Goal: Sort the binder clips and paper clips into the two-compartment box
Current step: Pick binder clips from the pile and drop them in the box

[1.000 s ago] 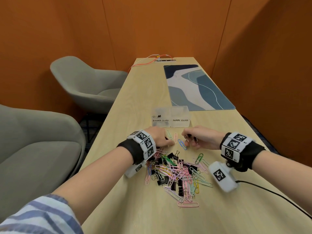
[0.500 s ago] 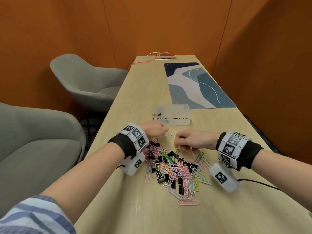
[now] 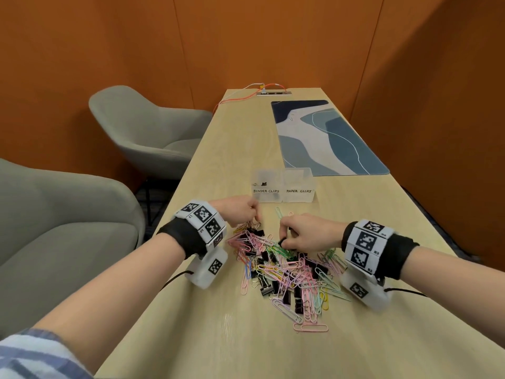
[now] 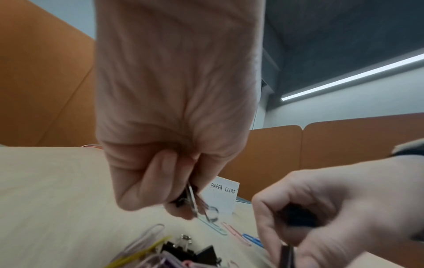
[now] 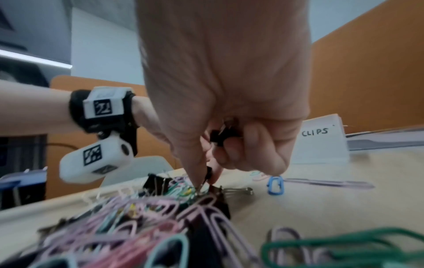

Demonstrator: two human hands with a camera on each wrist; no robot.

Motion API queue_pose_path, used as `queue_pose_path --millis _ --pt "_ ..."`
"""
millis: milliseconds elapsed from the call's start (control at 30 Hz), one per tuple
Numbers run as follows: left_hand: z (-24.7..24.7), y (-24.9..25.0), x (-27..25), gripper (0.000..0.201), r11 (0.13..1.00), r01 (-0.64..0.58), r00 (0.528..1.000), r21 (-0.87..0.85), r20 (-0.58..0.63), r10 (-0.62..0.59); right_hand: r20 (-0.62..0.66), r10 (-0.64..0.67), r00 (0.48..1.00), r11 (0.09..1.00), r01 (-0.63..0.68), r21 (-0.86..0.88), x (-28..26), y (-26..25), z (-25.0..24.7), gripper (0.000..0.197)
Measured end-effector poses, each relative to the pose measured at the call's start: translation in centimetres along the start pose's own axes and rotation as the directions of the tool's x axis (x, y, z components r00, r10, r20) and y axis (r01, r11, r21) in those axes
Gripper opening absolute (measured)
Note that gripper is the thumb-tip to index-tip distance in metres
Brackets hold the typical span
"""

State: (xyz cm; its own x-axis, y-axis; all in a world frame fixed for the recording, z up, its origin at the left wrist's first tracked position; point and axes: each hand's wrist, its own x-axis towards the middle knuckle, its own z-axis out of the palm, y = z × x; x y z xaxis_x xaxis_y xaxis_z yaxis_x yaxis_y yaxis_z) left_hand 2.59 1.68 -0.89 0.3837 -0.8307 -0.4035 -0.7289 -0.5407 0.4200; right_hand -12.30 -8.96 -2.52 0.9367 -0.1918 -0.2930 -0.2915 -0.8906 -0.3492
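Observation:
A clear two-compartment box [image 3: 297,197] stands mid-table, labelled BINDER CLIPS on the left and PAPER CLIPS on the right; one binder clip [image 3: 263,184] lies in the left half. A mixed pile of coloured paper clips and black binder clips [image 3: 287,269] lies in front of it. My left hand [image 3: 255,224] is at the pile's far left edge and pinches a black binder clip [image 4: 191,200] by its silver handles. At the pile's far edge my right hand [image 3: 282,242] keeps one black binder clip [image 5: 220,136] in its curled fingers, while thumb and forefinger pinch another [image 5: 208,175].
Loose paper clips [image 3: 279,213] lie between the pile and the box. A blue patterned mat [image 3: 328,138] covers the far right of the table. A power strip with an orange cable [image 3: 269,93] sits at the far end. Two grey chairs [image 3: 142,132] stand along the left edge.
My right hand has moved left and closer to me, down onto the pile's far edge. My left hand has shifted slightly left, still beside the pile.

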Motion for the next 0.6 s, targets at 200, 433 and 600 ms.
queue_pose_path --millis 200,433,600 --pt "0.7 -0.4 -0.3 0.033 0.981 0.007 0.993 0.192 -0.121 0.016 0.066 0.211 0.975 0.828 -0.214 0.518 0.3 1.3 -1.6 0.012" --pt "1.5 -0.1 -0.2 0.037 0.954 -0.058 0.997 0.293 -0.033 0.071 0.097 0.273 0.957 0.537 -0.236 0.81 0.0 2.7 -2.5 0.017" --pt "1.6 0.4 0.2 0.026 0.936 -0.083 0.996 0.343 -0.01 0.092 0.127 0.267 0.955 0.43 -0.236 0.871 0.4 2.7 -2.6 0.017"
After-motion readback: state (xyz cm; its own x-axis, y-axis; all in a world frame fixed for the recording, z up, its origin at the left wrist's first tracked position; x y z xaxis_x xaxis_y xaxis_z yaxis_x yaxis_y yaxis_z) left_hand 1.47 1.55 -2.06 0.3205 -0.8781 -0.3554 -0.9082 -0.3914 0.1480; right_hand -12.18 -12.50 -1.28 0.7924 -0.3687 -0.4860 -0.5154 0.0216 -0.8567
